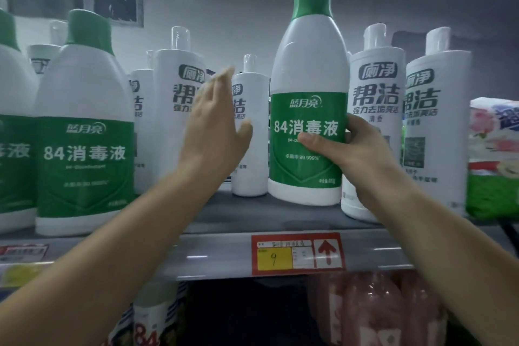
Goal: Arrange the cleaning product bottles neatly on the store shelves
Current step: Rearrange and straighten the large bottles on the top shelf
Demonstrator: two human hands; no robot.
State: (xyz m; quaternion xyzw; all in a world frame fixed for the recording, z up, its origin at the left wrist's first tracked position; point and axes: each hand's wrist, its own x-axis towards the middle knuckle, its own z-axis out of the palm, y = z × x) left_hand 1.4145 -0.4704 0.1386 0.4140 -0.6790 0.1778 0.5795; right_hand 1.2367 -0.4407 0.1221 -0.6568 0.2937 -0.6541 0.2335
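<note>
Head view: my right hand grips green-capped bottle on shelf, left hand open beside it; next, probably slide it into line.

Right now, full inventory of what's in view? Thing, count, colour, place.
held disinfectant bottle: 1, white with green cap and label, shelf centre, gripped by right hand.
other disinfectant bottles: 2, same colours, shelf left; the leftmost is cut off by the frame.
toilet cleaner bottles: at least 5, white with clear caps, behind and right of the held bottle.
packet: 1, floral with green base, far right.
shelf: 1, grey.
price tag: 1, red and yellow, on shelf edge.
lower-shelf goods: pinkish packs and a white bottle, count unclear.
left hand: open, fingers straight, raised before the cleaners.
right hand: holds the disinfectant.
</note>
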